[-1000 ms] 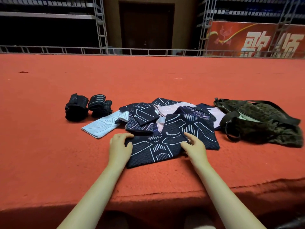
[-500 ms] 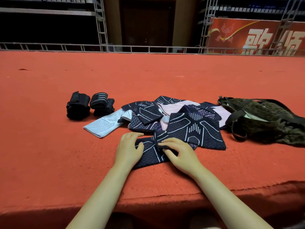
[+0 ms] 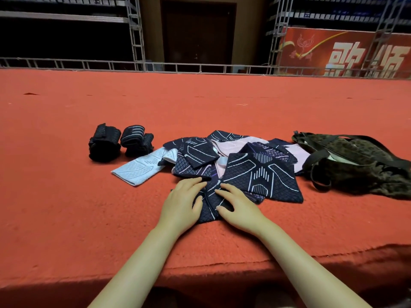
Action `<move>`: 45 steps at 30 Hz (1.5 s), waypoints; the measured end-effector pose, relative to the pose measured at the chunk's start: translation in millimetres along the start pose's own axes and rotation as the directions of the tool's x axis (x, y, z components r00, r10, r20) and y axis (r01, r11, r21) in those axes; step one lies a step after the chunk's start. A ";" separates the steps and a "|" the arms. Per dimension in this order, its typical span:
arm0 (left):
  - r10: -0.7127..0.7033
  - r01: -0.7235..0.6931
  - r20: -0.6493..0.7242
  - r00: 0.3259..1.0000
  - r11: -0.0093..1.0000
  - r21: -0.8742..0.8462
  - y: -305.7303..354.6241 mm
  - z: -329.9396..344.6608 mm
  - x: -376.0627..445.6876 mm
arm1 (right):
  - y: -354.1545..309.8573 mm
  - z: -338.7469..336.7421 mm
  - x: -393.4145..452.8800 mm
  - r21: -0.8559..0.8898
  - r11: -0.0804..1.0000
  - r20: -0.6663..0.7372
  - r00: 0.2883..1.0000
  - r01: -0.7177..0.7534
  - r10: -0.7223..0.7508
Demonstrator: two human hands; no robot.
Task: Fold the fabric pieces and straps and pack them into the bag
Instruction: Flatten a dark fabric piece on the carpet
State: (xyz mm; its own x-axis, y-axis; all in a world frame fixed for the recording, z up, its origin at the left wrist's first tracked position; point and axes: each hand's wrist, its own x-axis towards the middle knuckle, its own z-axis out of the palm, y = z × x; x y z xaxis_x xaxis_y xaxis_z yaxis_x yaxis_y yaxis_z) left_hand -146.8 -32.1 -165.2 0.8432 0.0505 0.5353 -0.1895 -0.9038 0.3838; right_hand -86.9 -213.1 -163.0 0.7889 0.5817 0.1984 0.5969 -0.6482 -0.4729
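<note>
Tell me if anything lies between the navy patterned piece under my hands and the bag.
Yes. A larger navy patterned piece lies flat on the red carpet between the folded navy piece your left hand and right hand press and the olive bag. It is low and easily cleared.

We've got both hands flat on a navy patterned fabric piece (image 3: 255, 176) w/ fingers spread: left hand (image 3: 181, 206) & right hand (image 3: 239, 208) side by side. Rolled black straps (image 3: 120, 142) lie far left on the red carpet (image 3: 89, 207), olive bag (image 3: 355, 163) at right.
</note>
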 end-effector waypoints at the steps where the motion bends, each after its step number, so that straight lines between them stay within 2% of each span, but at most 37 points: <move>1: 0.023 -0.024 0.034 0.999 1.000 0.006 2.4 1.5 0.1 | -0.8 -0.4 1.1 -0.002 1.000 0.021 1.000 -0.015 0.015; 5: -0.027 0.011 0.196 0.980 0.996 0.084 2.1 7.9 3.2 | -2.3 -1.9 6.5 0.016 0.999 0.074 0.996 -0.051 0.050; 11: -0.116 0.098 0.219 0.969 0.991 0.090 2.6 9.9 5.9 | 1.5 -8.6 14.6 0.096 0.992 0.024 0.996 -0.084 0.082; 13: -0.133 0.120 0.208 0.969 0.990 0.076 3.6 9.2 6.1 | 0.5 -11.1 19.9 0.196 0.972 0.006 0.992 -0.127 0.128; 16: -0.150 0.142 0.198 0.969 0.989 0.051 3.3 7.7 6.6 | 0.3 -16.1 29.8 0.387 0.890 0.026 0.968 -0.241 0.251; 18: -0.147 0.142 0.199 0.969 0.989 0.040 3.0 7.7 6.4 | 2.7 -17.3 31.6 0.484 0.833 0.036 0.957 -0.268 0.286; 23: -0.108 0.123 0.159 0.981 0.989 -0.088 -1.9 6.1 7.4 | 1.0 -12.0 21.5 0.704 0.689 -0.039 0.959 -0.173 0.281; 26: -0.085 0.112 0.154 0.984 0.978 -0.175 -3.0 2.8 7.9 | -6.5 -11.2 15.9 0.780 0.609 -0.019 0.967 -0.144 0.253; 29: -0.168 0.229 0.194 0.966 0.907 -0.353 -1.3 -0.4 7.5 | -13.2 -11.7 12.3 0.822 0.560 0.014 0.986 -0.107 0.168; 32: -0.256 0.320 0.194 0.947 0.803 -0.502 -1.6 -2.2 10.1 | -14.8 -9.0 10.2 0.764 0.643 0.020 0.998 -0.054 0.060; 35: -0.389 0.386 0.169 0.906 0.593 -0.707 3.0 -9.3 15.8 | -16.2 0.6 9.2 0.613 0.788 0.010 0.997 0.057 -0.080; 36: -0.432 0.393 0.151 0.889 0.551 -0.736 3.9 -11.2 17.3 | -16.2 4.6 10.0 0.538 0.839 0.025 0.994 0.079 -0.109; 37: -0.473 0.399 0.117 0.873 0.555 -0.730 2.3 -11.7 17.8 | -18.9 6.9 10.3 0.464 0.882 0.046 0.992 0.083 -0.118; 38: -0.502 0.398 0.057 0.863 0.607 -0.688 -1.9 -11.5 18.0 | -22.0 9.0 11.1 0.375 0.924 0.059 0.993 0.074 -0.103; 40: -0.496 0.401 -0.069 0.866 0.770 -0.497 -18.1 -9.2 17.2 | -31.8 12.6 11.3 0.174 0.984 0.055 0.998 0.033 -0.044; 41: -0.490 0.425 -0.088 0.867 0.820 -0.383 -26.0 -9.0 16.2 | -37.8 15.5 11.3 0.082 0.997 0.050 0.999 0.006 -0.010; 43: -0.520 0.504 -0.044 0.853 0.844 -0.183 -33.9 -9.7 15.0 | -47.2 21.2 11.0 -0.064 0.998 0.031 0.999 -0.028 0.030; 45: -0.518 0.518 0.028 0.855 0.855 -0.020 -32.5 -10.5 14.0 | -49.1 24.2 11.5 -0.067 0.997 0.012 0.999 -0.040 0.041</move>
State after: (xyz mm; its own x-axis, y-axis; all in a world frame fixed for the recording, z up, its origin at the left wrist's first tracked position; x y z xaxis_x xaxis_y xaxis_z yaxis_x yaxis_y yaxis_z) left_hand -134.1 2.5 -162.3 0.8332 0.4991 0.2381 0.2647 -0.7380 0.6207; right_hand -110.7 -162.7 -158.3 0.8108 0.5604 0.1689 0.5733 -0.7022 -0.4222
